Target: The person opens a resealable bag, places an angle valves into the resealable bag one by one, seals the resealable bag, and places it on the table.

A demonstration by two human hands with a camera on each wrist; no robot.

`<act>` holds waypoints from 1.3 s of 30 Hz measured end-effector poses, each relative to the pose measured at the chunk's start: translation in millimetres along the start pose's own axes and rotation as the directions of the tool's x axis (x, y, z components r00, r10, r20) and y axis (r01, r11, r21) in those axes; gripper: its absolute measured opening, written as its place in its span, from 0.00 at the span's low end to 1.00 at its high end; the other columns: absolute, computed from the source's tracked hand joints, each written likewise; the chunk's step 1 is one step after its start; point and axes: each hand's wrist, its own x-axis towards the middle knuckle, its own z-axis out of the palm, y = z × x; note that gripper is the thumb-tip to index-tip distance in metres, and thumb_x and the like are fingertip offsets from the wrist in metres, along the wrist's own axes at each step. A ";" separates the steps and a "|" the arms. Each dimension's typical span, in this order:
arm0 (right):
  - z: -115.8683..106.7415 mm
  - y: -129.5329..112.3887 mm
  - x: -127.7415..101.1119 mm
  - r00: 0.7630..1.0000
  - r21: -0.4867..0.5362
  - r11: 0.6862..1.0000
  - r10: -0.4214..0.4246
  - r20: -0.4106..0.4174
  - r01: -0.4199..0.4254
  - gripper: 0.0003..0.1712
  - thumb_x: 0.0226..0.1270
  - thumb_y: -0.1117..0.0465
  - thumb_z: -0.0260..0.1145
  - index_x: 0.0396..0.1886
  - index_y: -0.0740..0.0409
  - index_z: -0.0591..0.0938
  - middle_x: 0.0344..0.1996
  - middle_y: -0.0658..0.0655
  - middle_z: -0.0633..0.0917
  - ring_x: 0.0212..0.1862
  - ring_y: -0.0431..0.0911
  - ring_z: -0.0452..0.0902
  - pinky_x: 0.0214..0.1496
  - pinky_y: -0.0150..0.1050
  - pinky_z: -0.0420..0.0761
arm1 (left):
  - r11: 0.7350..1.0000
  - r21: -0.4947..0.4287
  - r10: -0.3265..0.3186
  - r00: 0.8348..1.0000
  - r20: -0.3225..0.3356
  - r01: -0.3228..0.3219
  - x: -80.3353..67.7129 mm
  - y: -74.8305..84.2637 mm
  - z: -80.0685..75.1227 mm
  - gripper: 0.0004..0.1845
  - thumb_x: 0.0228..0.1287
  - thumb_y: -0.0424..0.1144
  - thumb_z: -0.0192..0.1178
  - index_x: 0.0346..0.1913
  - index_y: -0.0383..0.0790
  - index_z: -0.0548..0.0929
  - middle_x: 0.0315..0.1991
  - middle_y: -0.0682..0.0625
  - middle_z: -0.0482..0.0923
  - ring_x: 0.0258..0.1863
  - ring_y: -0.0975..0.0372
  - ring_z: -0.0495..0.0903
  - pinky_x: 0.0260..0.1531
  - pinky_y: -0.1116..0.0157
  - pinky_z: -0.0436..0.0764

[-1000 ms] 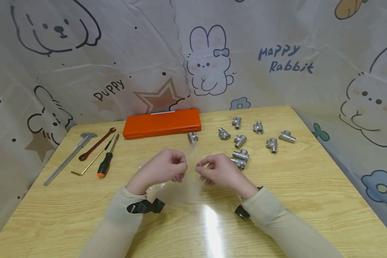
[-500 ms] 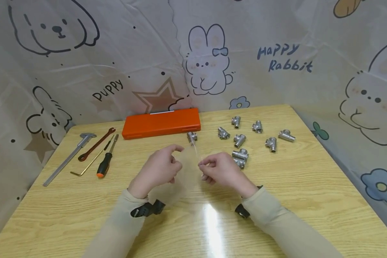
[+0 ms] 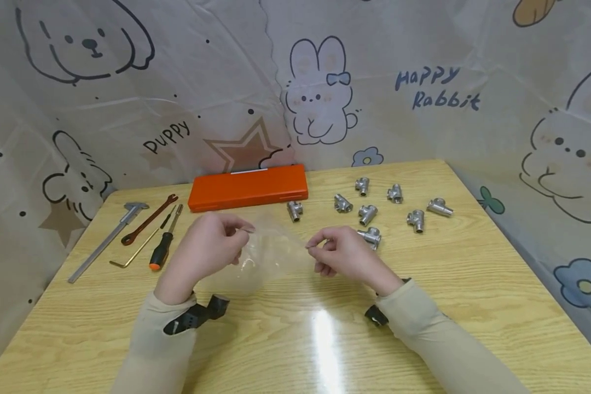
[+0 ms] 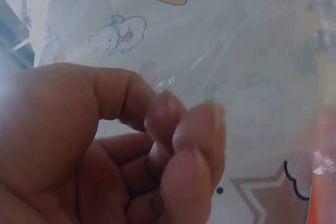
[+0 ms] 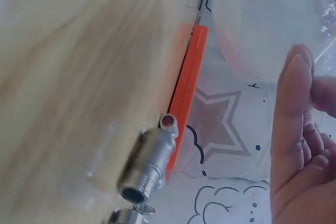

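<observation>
Left hand (image 3: 204,251) has swung out to the left since half a second ago, while the right hand (image 3: 345,254) has barely shifted, so the clear plastic bag (image 3: 271,257) is now spread out between them instead of bunched up close to the right fingers.

Going left to right on the wooden table (image 3: 256,355): caliper (image 3: 109,239), reddish wrench (image 3: 148,221), gold hex key (image 3: 137,253), then a screwdriver (image 3: 162,247) with a black handle, all slanting the same way. Orange case (image 3: 248,189) sits at the back.

Next up is that left hand, fingertips bunched together, looks like it's pinching the bag's edge. The bag goes right from there, and imo that's the key bit: it's stretched sideways from one hand's tips to the other's, with most of the film nearer the left. Can't tell which edge is the mouth.

Past the bag, one lone tee fitting (image 3: 294,210) is just beside the case's right end. Right hand has thumb and finger nipped on the bag's right corner, other fingers curled under. More metal fittings (image 3: 367,214) are scattered beyond and to the right, one partly tucked behind that hand.
</observation>
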 end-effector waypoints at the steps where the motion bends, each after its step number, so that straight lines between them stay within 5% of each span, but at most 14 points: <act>1: -0.2 -1.1 -0.6 1.000 0.001 1.000 0.004 0.000 -0.004 0.06 0.70 0.61 0.66 0.42 0.58 0.85 0.22 0.56 0.86 0.27 0.53 0.84 0.30 0.47 0.85 | 1.000 -0.005 0.006 1.000 0.011 -0.006 -0.4 -0.9 -1.9 0.14 0.67 0.33 0.53 0.46 0.39 0.87 0.18 0.48 0.79 0.18 0.57 0.79 0.14 0.64 0.71; 9: -0.2 -6.7 -6.1 0.999 -0.040 0.999 -0.031 0.020 0.032 0.07 0.70 0.60 0.66 0.36 0.61 0.84 0.26 0.56 0.86 0.31 0.57 0.84 0.34 0.49 0.85 | 0.999 0.013 0.052 0.999 0.004 -0.052 -1.0 -6.5 -7.2 0.17 0.68 0.37 0.53 0.57 0.42 0.82 0.19 0.51 0.77 0.14 0.59 0.70 0.14 0.64 0.66; 14: 1.9 -6.4 -5.5 0.999 0.022 0.999 -0.035 -0.037 0.036 0.10 0.70 0.59 0.66 0.33 0.62 0.83 0.24 0.55 0.86 0.30 0.55 0.85 0.34 0.48 0.86 | 1.000 -0.003 0.028 0.989 0.144 -0.028 7.4 -8.1 10.6 0.34 0.67 0.44 0.62 0.73 0.43 0.63 0.21 0.48 0.77 0.20 0.56 0.80 0.21 0.60 0.75; 19: 0.0 -6.4 -2.8 0.996 0.054 0.998 -0.035 -0.076 0.040 0.07 0.69 0.61 0.67 0.37 0.63 0.83 0.24 0.55 0.86 0.30 0.56 0.85 0.34 0.48 0.86 | 0.999 0.032 0.000 0.973 0.230 -0.008 12.6 -8.5 23.6 0.38 0.62 0.32 0.56 0.76 0.39 0.58 0.16 0.49 0.73 0.16 0.56 0.78 0.19 0.61 0.74; 24: -6.3 -5.3 -2.2 0.993 -0.029 0.999 -0.016 -0.118 0.013 0.04 0.68 0.63 0.68 0.38 0.60 0.84 0.21 0.54 0.85 0.28 0.57 0.84 0.32 0.49 0.85 | 0.990 0.139 -0.017 0.980 0.196 -0.011 5.4 -5.5 12.6 0.29 0.62 0.30 0.52 0.69 0.40 0.74 0.14 0.49 0.69 0.12 0.58 0.72 0.18 0.62 0.70; 29: -8.0 -6.5 -3.8 0.998 -0.116 0.993 -0.016 -0.056 0.010 0.06 0.66 0.60 0.70 0.35 0.60 0.87 0.22 0.52 0.85 0.27 0.53 0.84 0.31 0.48 0.85 | 0.974 0.223 -0.003 0.983 0.183 -0.039 -5.2 -0.3 -0.6 0.13 0.66 0.37 0.56 0.46 0.42 0.89 0.26 0.52 0.79 0.18 0.60 0.66 0.21 0.63 0.67; 32: -8.3 -7.4 -4.7 1.000 -0.126 0.992 -0.028 -0.011 0.026 0.07 0.67 0.59 0.69 0.34 0.58 0.88 0.22 0.52 0.86 0.28 0.52 0.84 0.32 0.48 0.85 | 0.974 0.216 0.032 0.983 0.180 -0.071 -7.1 -3.1 -4.9 0.11 0.66 0.41 0.58 0.31 0.46 0.89 0.20 0.55 0.73 0.19 0.61 0.67 0.22 0.63 0.67; 34: -9.0 -7.3 -5.0 1.000 -0.107 0.994 -0.028 0.008 0.028 0.07 0.68 0.59 0.68 0.34 0.58 0.88 0.22 0.53 0.86 0.27 0.50 0.84 0.32 0.48 0.85 | 0.978 0.176 0.081 0.978 0.191 -0.116 -5.3 -8.4 -6.9 0.10 0.67 0.44 0.59 0.30 0.48 0.86 0.19 0.56 0.71 0.21 0.61 0.69 0.24 0.63 0.69; 37: -9.5 -6.5 -5.0 1.000 -0.069 0.998 0.001 0.018 0.000 0.09 0.69 0.60 0.68 0.34 0.60 0.88 0.22 0.53 0.86 0.26 0.48 0.84 0.32 0.48 0.86 | 0.970 0.099 0.195 0.956 0.221 -0.221 0.8 -20.5 -8.7 0.11 0.67 0.47 0.63 0.46 0.47 0.86 0.35 0.54 0.80 0.36 0.58 0.77 0.37 0.58 0.78; 39: -8.4 -5.4 -3.9 0.999 -0.045 0.999 0.027 0.020 -0.026 0.09 0.69 0.60 0.67 0.34 0.63 0.88 0.22 0.54 0.86 0.26 0.48 0.84 0.33 0.49 0.86 | 0.965 0.045 0.239 0.938 0.252 -0.258 5.6 -30.9 -8.8 0.28 0.62 0.47 0.69 0.64 0.46 0.77 0.56 0.49 0.78 0.53 0.52 0.75 0.52 0.50 0.76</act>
